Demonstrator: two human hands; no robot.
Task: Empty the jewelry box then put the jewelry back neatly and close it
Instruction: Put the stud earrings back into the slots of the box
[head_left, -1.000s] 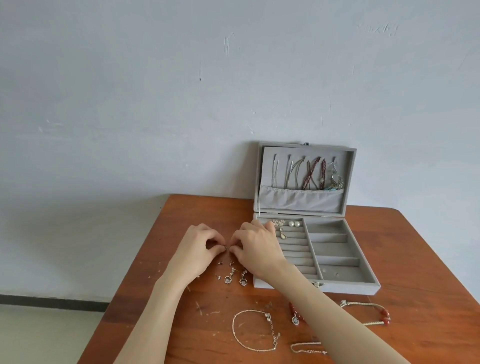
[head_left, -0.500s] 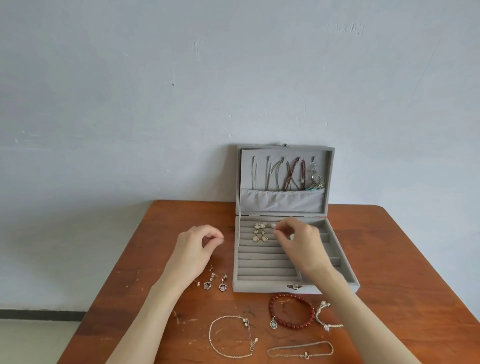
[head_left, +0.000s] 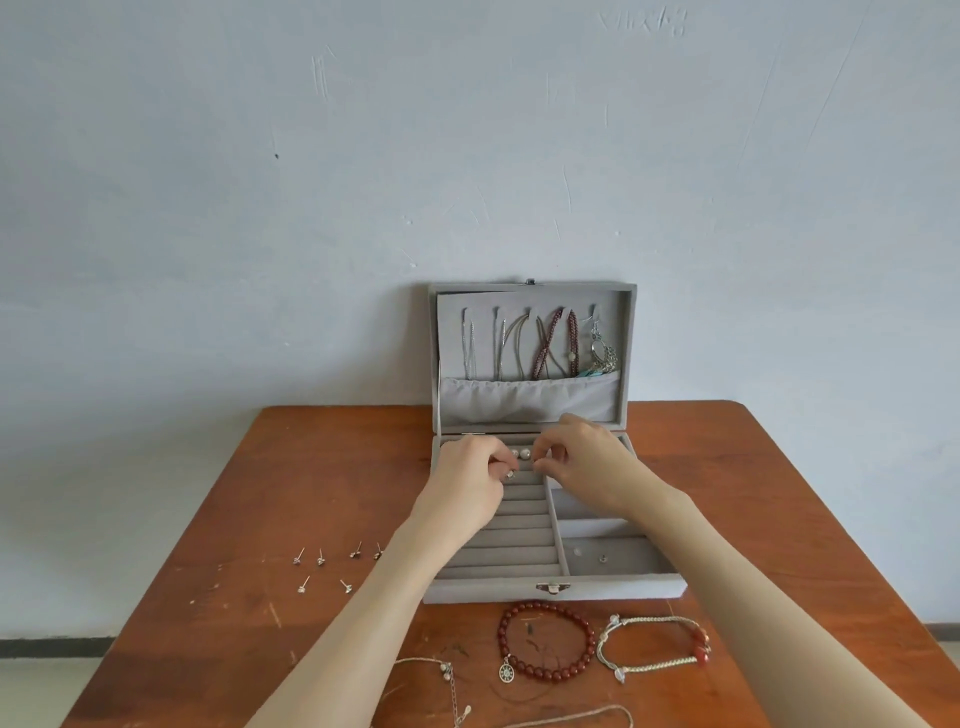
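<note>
Both hands at the open box's top ring rows

Left hand (head_left: 470, 480) pinches an earring (head_left: 510, 474); right hand (head_left: 582, 457) has fingers curled, contents unclear. Pearl studs (head_left: 521, 453) sit between them in the box (head_left: 623, 590); necklaces (head_left: 545, 345) hang in the lid beyond.

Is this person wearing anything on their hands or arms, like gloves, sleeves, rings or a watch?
Nothing shows. The left hand and right hand are bare, with no gloves, rings or watch visible. Both forearms are uncovered as far as the picture's lower edge, with no sleeve in view.
</note>
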